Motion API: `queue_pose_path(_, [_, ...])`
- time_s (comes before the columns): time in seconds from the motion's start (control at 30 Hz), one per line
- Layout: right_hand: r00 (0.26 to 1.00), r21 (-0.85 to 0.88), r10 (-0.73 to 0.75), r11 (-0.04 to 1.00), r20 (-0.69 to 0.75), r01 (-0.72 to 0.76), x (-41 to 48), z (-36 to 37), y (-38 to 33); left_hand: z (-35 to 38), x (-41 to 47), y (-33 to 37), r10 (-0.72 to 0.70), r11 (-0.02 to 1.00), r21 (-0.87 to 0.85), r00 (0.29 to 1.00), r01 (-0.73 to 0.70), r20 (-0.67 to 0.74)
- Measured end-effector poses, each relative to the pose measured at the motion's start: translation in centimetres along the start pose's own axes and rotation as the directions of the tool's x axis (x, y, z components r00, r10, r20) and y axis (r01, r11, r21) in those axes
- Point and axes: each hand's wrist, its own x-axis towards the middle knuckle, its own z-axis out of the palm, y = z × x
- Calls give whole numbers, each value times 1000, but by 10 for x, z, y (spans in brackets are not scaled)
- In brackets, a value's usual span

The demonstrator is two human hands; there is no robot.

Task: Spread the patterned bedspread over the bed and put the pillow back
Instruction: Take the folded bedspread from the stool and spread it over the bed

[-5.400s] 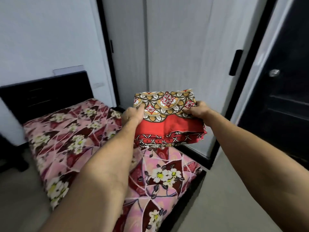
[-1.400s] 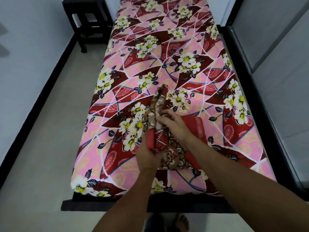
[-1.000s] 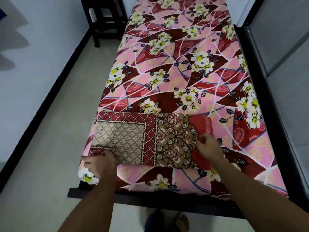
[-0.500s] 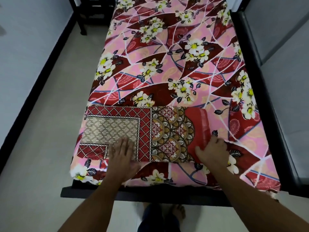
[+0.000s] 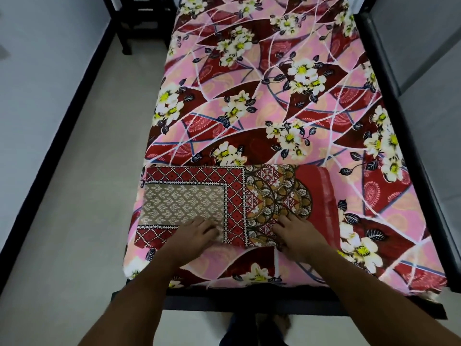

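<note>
The patterned bedspread (image 5: 199,196) lies partly unfolded across the foot of the bed (image 5: 274,101). It shows a tan panel, a red diamond border, brown medallions and a plain red fold at its right end. My left hand (image 5: 192,237) rests flat on its near edge, fingers apart on the tan panel. My right hand (image 5: 298,233) sits on the near edge over the medallion part, fingers bent onto the cloth; I cannot tell whether it pinches a layer. No pillow is in view.
The bed wears a pink and maroon floral sheet in a black frame (image 5: 249,302). A black side table (image 5: 139,21) stands at the far left by the bed. Pale floor (image 5: 82,196) runs along the left; grey wardrobe doors (image 5: 429,71) close off the right.
The bedspread went from a bundle in my hands to lying half unfolded on the bed's foot. In the last half second my right hand slid left from the red end to the near edge.
</note>
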Motion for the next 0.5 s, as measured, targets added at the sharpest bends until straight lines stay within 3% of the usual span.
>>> queue_pose_path(0.13, [996, 74, -2, 997, -94, 9, 2, -17, 14, -5, -5, 1, -35, 999, 17, 997, 33, 73])
queue_pose_path(0.23, [982, 26, 4, 1000, -189, 1, 4, -29, 23, -9, -10, -6, -123, 992, 22, 990, 122, 64])
queue_pose_path(0.33, [989, -49, 35, 998, -142, -42, 1, -30, 30, -17, -16, -22, -209, 977, 46, 975, 206, 75])
queue_pose_path(0.5, [967, -26, 210, 976, -145, -216, -14, -19, 36, -15, -30, -53, -119, 991, 83, 984, 109, 136])
